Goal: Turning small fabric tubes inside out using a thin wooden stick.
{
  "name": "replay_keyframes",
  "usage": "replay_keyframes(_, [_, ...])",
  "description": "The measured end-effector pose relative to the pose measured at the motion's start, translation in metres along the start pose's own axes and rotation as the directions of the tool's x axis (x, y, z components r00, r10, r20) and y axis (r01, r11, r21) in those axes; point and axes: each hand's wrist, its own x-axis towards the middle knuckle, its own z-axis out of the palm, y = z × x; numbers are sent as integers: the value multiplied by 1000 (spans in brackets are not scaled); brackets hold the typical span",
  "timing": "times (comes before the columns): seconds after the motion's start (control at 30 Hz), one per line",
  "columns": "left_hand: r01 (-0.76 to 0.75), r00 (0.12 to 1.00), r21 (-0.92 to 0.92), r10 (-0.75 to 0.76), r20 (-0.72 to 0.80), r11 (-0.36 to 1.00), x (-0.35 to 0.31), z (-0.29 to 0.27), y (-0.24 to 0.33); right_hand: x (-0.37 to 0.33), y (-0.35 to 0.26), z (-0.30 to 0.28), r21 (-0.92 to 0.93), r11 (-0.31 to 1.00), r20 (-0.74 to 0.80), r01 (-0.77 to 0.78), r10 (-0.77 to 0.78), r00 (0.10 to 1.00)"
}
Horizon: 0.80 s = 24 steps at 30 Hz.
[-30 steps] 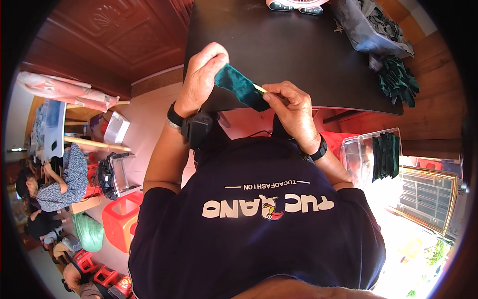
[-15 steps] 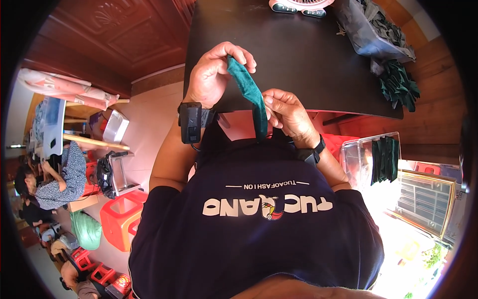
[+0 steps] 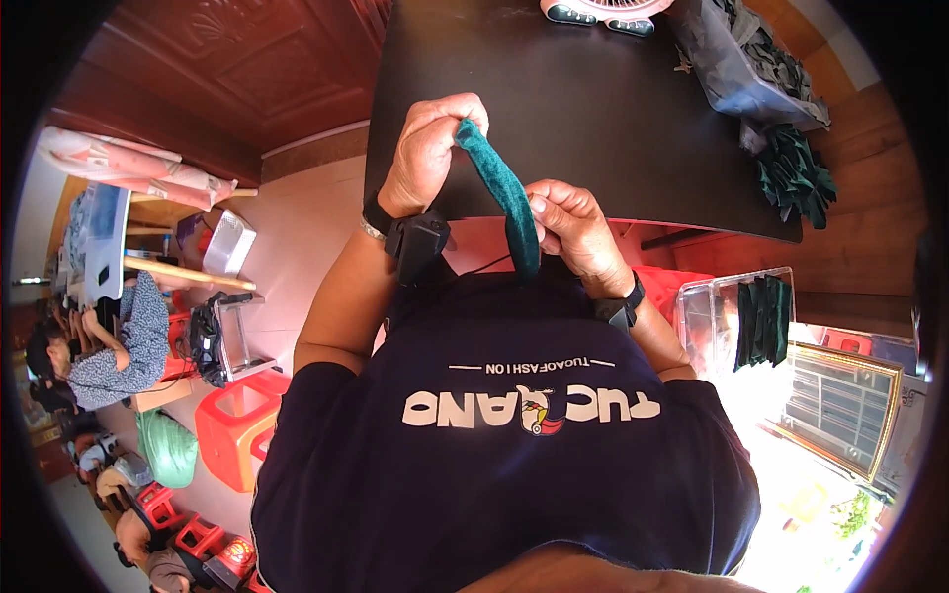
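A narrow strip of dark green velvet fabric [image 3: 504, 195] hangs in a slight curve between my two hands, over the near edge of the black table. My left hand [image 3: 431, 148] is closed around its upper end. Lower down, my right hand [image 3: 575, 223] pinches the strip's right side between thumb and fingers; the strip's bottom end dangles below that grip, in front of my dark shirt. Whatever part of the fabric lies inside the left fist is hidden.
On the black table [image 3: 573, 119] a small fan [image 3: 608, 14] stands at the far edge. A clear bin [image 3: 736, 74] of grey cloth and a bundle of green strips [image 3: 794, 178] sit at the right. More green strips [image 3: 763, 321] hang over a clear container [image 3: 704, 314]. People and red stools [image 3: 237, 430] are at left.
My left hand has turned and closed its fingers round the strip's upper end, where they were spread before. The right hand keeps its pinch almost in place.
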Motion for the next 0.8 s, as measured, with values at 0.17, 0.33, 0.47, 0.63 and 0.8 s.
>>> replay_keyframes(0.17, [75,996,47,-73,-56,996,3,2,8,-1,-4,1,-91,996,-28,11,-14,1000])
replay_keyframes(0.33, [82,996,62,-80,-39,995,2,9,8,3,6,-8,-234,963,-37,134,-146,989])
replay_keyframes(0.47, [91,996,69,-92,3,993,1,10,10,-1,4,-6,-254,953,-34,166,-180,983])
replay_keyframes(0.63, [-11,999,195,1,50,981,3,4,8,2,11,-6,-459,793,-38,400,-468,883])
replay_keyframes(0.8, [-90,995,253,100,-27,963,4,0,9,3,12,-1,-318,869,-95,379,-427,899])
